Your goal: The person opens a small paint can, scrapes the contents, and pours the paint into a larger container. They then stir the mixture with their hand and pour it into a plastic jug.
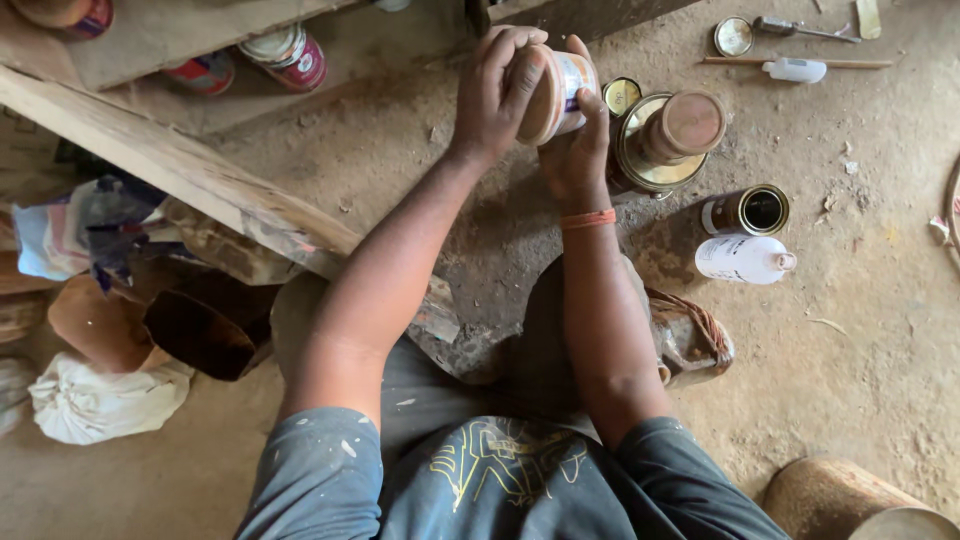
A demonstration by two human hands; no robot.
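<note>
Both hands hold one tub [562,92] up over the dirt floor [860,330]. The left hand [495,90] curls over the tub's lid end, its grip closed round the rim with the fingers [520,45] spread across the top. The right hand [578,150] cups the tub from below and behind, its grip closed on the body, thumb along the side; an orange band [588,219] sits on that wrist.

Just right of the right grip stands a big tin [655,150] with a brown lid [693,122] resting on it, and a small round cap [621,95] lies between tub and tin. Further right and lower, an open can [748,210] lies on its side, a white bottle [745,259] just below it. Well above and right of the grips lie a loose lid [733,36], a stick [800,62] and a small white bottle [795,70]. Left of the left grip a wooden beam [170,165] slants across, with two cans [290,55] beyond it.
</note>
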